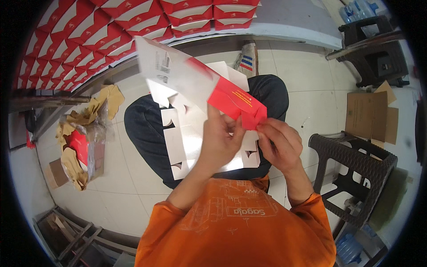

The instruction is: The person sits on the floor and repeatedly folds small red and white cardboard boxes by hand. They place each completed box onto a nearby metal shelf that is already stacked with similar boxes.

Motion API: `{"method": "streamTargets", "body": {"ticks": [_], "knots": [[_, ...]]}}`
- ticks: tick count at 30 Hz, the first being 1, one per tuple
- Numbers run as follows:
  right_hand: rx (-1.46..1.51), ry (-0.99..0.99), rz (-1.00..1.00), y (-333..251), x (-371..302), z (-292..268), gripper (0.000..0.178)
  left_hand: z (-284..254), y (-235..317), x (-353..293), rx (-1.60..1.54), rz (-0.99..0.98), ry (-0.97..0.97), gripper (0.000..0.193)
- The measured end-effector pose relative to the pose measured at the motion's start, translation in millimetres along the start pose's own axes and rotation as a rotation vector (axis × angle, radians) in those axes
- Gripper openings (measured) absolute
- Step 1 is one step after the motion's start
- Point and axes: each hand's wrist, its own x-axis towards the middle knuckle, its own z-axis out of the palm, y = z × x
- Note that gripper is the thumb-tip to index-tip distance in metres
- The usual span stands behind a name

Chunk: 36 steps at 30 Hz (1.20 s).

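Note:
Both hands hold a red and white folding carton (229, 99) above my lap. Its long white panel stretches up and to the left, while the red end with its flaps points right. My left hand (222, 142) grips the carton from below, its fingers partly hidden behind the red side. At the right end, my right hand (282, 144) pinches a small red flap between thumb and fingers. Under the hands, flat die-cut carton blanks (175, 144), white side up, lie across my legs.
Rows of stacked red and white boxes (95, 31) fill a table at the far left. A torn brown paper package (84, 142) with red contents lies on the left floor. To the right stand a dark plastic stool (356, 155) and an open brown cardboard box (367, 115).

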Motion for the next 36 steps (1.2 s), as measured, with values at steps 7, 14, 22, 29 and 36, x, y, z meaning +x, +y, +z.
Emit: {"method": "streamTargets", "body": {"ticks": [7,14,22,29,36], "knots": [[0.689,-0.146,0.778,-3,-3,9,0.037,-11,35,-9,0.475,0.154,-0.400,0.062],[0.850,-0.070,0.585,-9,25,31,0.045,-66,59,-38,0.421,-0.007,-0.263,0.006],[0.541,-0.586,0.454,-19,33,27,0.059,-96,42,-29,0.209,0.005,-0.257,0.016],[0.055,-0.593,0.285,35,43,-16,0.085,-143,74,-32,0.434,-0.067,-0.512,0.023],[0.339,-0.528,0.095,-25,64,17,0.060,-85,63,-24,0.278,0.069,-0.518,0.031]]}}
